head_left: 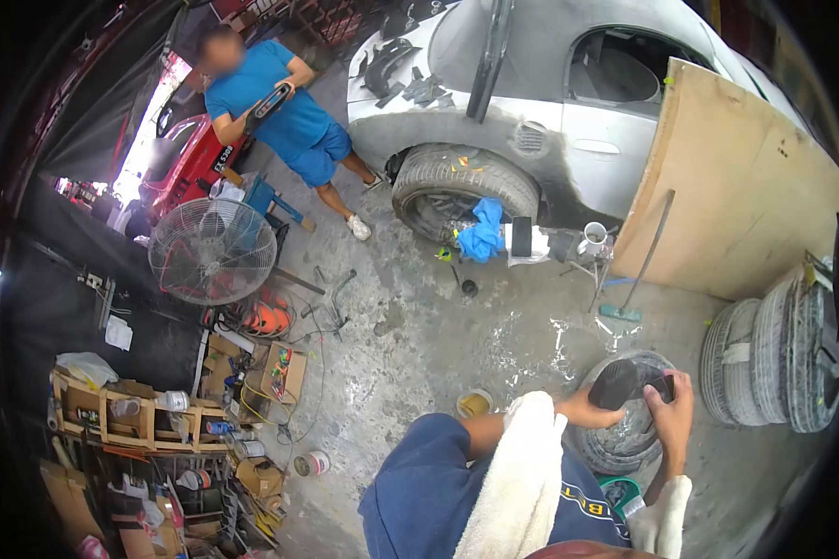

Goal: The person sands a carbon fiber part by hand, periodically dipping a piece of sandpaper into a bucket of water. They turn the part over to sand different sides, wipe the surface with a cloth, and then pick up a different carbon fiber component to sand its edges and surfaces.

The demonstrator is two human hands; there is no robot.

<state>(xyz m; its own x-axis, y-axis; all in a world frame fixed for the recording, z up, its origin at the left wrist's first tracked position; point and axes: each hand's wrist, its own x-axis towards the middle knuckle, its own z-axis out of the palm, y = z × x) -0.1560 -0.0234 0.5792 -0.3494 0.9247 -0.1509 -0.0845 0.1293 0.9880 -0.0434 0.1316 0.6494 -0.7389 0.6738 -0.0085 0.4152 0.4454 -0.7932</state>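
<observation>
Low in front of my body, my left hand point(591, 410) is closed on the lower left end of a dark, rounded flat part point(615, 382). My right hand point(671, 410) grips at the right end of it, thumb and fingers around a small black block-like piece point(664, 386). I cannot tell whether that piece belongs to the part. Both hands are over a round, tyre-like stand point(615, 456) with a shiny grey top. A green container point(620, 489) sits just below it, partly hidden by my clothing. A white towel point(522, 475) hangs down in front of me.
A white and grey car body point(541, 121) stands ahead, its wheel point(466, 191) near a blue glove point(482, 231). Stacked tyres point(764, 354) and a wooden board point(727, 186) are at right. Left are a fan point(213, 252), cluttered shelves point(140, 424) and another person point(284, 121).
</observation>
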